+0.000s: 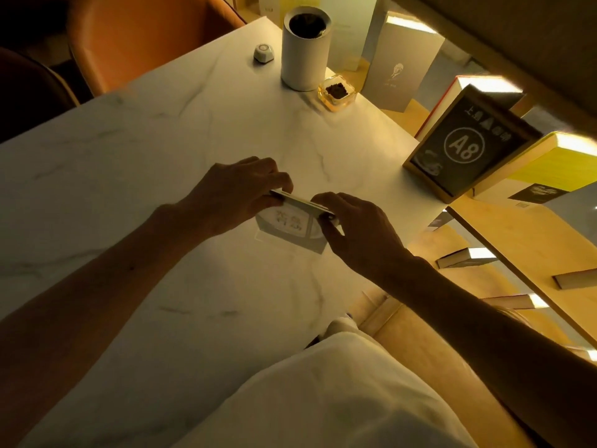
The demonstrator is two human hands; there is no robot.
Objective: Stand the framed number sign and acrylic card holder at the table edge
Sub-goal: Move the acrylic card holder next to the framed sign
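Observation:
The framed number sign [465, 150], a wooden frame with a dark card reading A8, stands upright at the right edge of the white marble table [129, 189]. The acrylic card holder [295, 226], clear with a pale printed card inside, stands on the table's middle, left of the sign. My left hand [239, 192] pinches its top left corner. My right hand [352, 221] grips its top right end. Its base rests on the tabletop; its right side is hidden behind my right hand.
A tall white cylinder [305, 48], a small white call button [264, 53] and a glass ashtray [336, 92] stand at the table's far corner. Books [559, 163] line a wooden shelf to the right. An orange chair [145, 37] stands beyond the table.

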